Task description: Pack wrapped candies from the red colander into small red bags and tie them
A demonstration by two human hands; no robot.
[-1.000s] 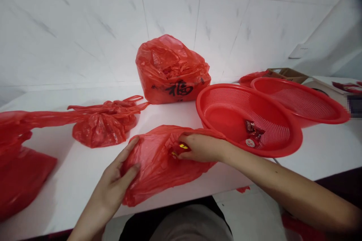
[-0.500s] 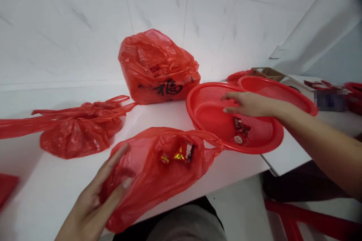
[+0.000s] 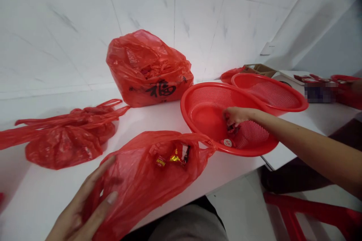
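Note:
An open red plastic bag [image 3: 147,177] lies on the white counter [image 3: 42,184] in front of me, with a few wrapped candies [image 3: 172,157] showing in its mouth. My left hand [image 3: 85,211] grips the bag's near left edge, thumb over the plastic. My right hand [image 3: 236,116] reaches down into a red mesh basket [image 3: 209,99] to the right, fingers curled on a dark wrapped candy [image 3: 232,130]. Another candy with a round white label [image 3: 227,142] lies beside it in the basket.
A full red bag with a black character [image 3: 149,69] stands against the tiled wall. Tied red bags [image 3: 68,135] lie at the left. A second red basket [image 3: 271,92] and a cardboard box [image 3: 260,69] sit at the right. Red stool [image 3: 311,218] below the counter edge.
My right hand left the bag's mouth, swung over the basket and dropped into it onto a candy. The view has shifted right. My left hand kept hold of the bag.

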